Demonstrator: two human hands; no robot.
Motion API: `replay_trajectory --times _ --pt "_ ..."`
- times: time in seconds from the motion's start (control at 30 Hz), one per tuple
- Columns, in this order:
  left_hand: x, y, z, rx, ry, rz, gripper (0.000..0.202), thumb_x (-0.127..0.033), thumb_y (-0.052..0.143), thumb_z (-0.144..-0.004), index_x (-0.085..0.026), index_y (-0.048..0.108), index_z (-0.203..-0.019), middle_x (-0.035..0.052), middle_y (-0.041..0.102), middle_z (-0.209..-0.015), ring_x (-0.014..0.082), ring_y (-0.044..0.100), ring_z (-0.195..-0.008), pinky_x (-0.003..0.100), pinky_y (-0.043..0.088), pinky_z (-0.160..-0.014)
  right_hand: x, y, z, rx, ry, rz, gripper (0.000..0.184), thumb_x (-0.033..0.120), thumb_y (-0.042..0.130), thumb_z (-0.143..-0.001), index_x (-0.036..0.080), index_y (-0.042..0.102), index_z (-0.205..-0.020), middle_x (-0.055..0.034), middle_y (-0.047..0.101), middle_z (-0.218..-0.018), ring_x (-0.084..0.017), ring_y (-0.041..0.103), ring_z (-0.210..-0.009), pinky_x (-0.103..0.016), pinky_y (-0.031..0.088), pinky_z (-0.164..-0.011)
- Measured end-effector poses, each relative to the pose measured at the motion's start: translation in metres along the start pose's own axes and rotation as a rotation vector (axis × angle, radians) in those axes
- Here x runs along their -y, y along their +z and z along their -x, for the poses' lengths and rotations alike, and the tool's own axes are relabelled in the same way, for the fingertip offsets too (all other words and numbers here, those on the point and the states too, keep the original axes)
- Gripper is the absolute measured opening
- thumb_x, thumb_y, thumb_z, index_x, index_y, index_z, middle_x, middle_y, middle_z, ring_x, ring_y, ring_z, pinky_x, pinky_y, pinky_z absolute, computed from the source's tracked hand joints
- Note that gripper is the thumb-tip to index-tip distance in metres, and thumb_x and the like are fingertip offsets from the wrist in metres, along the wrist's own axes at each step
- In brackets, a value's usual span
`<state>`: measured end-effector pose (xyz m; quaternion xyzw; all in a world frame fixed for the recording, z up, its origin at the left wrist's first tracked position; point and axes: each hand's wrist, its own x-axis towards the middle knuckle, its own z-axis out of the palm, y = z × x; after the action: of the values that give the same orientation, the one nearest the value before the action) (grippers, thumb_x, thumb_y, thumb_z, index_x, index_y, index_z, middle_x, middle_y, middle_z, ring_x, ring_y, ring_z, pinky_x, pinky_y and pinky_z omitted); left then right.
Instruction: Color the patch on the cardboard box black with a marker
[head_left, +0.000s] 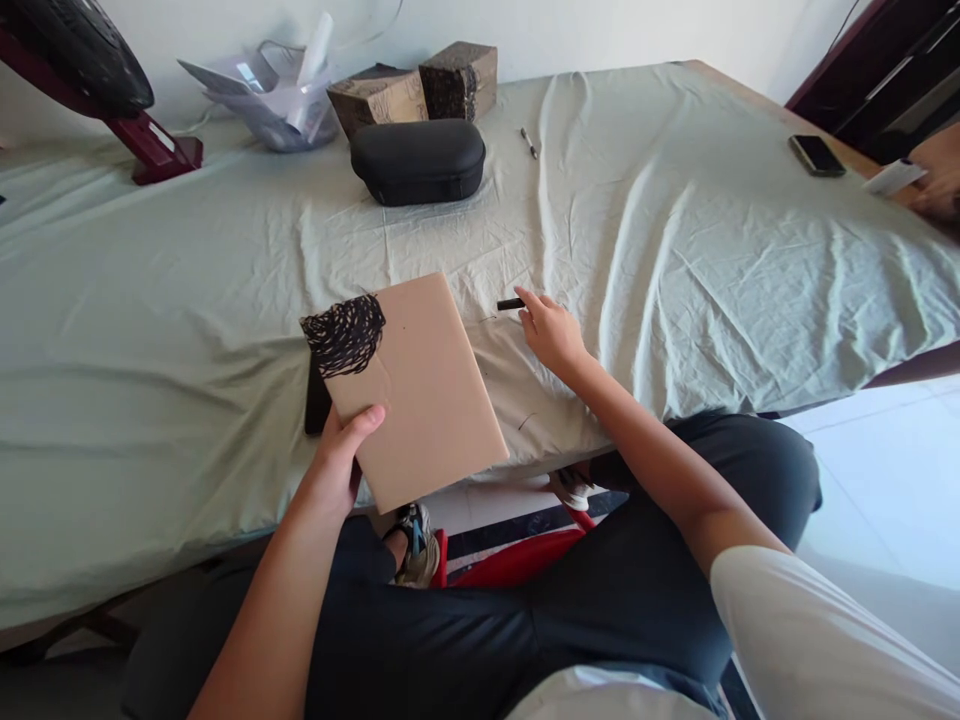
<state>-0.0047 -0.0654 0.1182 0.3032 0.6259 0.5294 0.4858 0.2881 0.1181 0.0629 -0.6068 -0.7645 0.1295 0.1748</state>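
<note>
My left hand (341,455) grips a flat brown cardboard box (427,390) by its near left edge, thumb on top and fingers hidden beneath. Dense black scribble (345,335) covers the box's far left corner. Partly under the box lies a dark flat object (316,398) whose kind I cannot make out. To the right, my right hand (553,335) is low over the cloth, its fingertips closed on a short black marker (510,304) that points left, away from the box. Whether the marker is capped I cannot tell.
A pale green cloth (187,300) covers the table. Toward the back stand a black case (418,162), two scribbled cardboard boxes (459,82), a plastic basket (281,125) and a fan (150,145). A pen (529,143) and phone (817,156) lie farther right, near another person's hand (941,175).
</note>
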Motion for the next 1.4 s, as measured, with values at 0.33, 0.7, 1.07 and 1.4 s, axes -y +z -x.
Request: replay_trajectory --times 0.33,0.7,1.07,1.4 --pt "0.000 0.005 -0.001 0.021 0.032 0.027 0.070 -0.051 0.099 -0.070 -0.023 0.079 -0.132 0.0118 0.082 -0.127 0.0433 0.072 -0.138 0.050 0.066 -0.109 -0.010 -0.002 0.008 -0.238 -0.230 -0.394 0.056 0.014 0.036 -0.107 0.024 0.077 -0.143 -0.0149 0.072 -0.131 -0.023 0.073 -0.103 -0.045 0.060 -0.104" --pt "0.002 0.013 0.004 0.072 0.173 -0.008 0.090 -0.054 0.098 -0.076 -0.027 0.065 -0.155 0.0145 0.073 -0.150 0.0415 0.069 -0.144 0.052 0.060 -0.121 0.026 -0.032 0.016 -0.458 -0.364 -0.941 0.024 0.052 0.062 -0.109 0.032 0.049 -0.111 0.0034 0.065 -0.075 -0.021 0.070 -0.066 -0.038 0.059 -0.067" --pt "0.027 0.063 0.038 0.094 0.102 -0.015 0.122 -0.045 0.098 -0.080 -0.034 0.027 -0.179 0.0170 0.067 -0.161 0.0385 0.076 -0.139 0.049 0.069 -0.107 0.120 -0.052 0.090 -0.395 -0.821 -0.879 0.005 0.031 0.059 -0.109 0.028 0.062 -0.113 0.0045 0.065 -0.080 -0.012 0.053 -0.056 -0.029 0.048 -0.055" --pt "0.026 0.067 0.028 0.028 0.097 0.017 0.104 -0.047 0.096 -0.076 -0.028 0.043 -0.164 0.0173 0.069 -0.149 0.0394 0.076 -0.134 0.046 0.070 -0.096 0.117 -0.058 0.093 -0.287 -0.819 -0.612 0.017 0.017 0.059 -0.095 0.030 0.055 -0.107 0.0024 0.067 -0.080 -0.017 0.062 -0.064 -0.032 0.055 -0.064"
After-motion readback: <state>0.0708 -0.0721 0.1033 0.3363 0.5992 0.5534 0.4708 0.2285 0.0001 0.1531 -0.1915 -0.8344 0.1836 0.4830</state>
